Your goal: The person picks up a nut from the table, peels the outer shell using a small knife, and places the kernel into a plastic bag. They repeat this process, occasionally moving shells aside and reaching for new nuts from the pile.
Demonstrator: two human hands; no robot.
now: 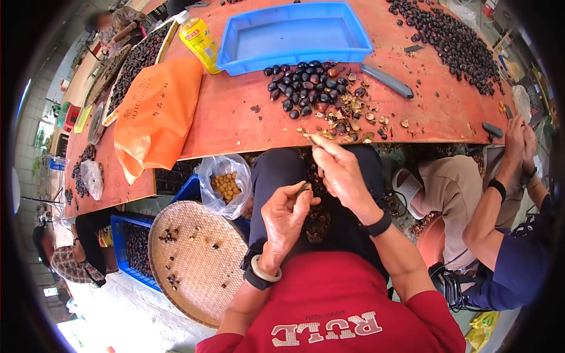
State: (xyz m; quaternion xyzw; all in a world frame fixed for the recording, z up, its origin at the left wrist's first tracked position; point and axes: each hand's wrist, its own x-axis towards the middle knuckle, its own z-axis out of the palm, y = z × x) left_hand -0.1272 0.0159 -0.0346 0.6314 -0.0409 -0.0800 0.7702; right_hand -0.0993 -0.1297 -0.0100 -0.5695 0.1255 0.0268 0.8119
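My left hand [285,217], above my lap, is closed in a pinch on a small dark piece [303,189], perhaps a nut or shell. My right hand [341,173] is closed too, held by the table's front edge; a small pale brown tip shows at its fingertips, too small to name. Just beyond it lie broken shell pieces [356,112] and a pile of dark, glossy oval nuts [306,85]. Shell scraps [318,226] also litter the space between my legs.
A blue tray [294,66], yellow-labelled bottle [199,41], orange bag [156,112] and grey long-handled tool [387,80] lie on the red table [235,112]. Left, a plastic bag holds yellowish kernels [226,186] beside a woven basket [197,259]. A co-worker's hands [518,144] are right.
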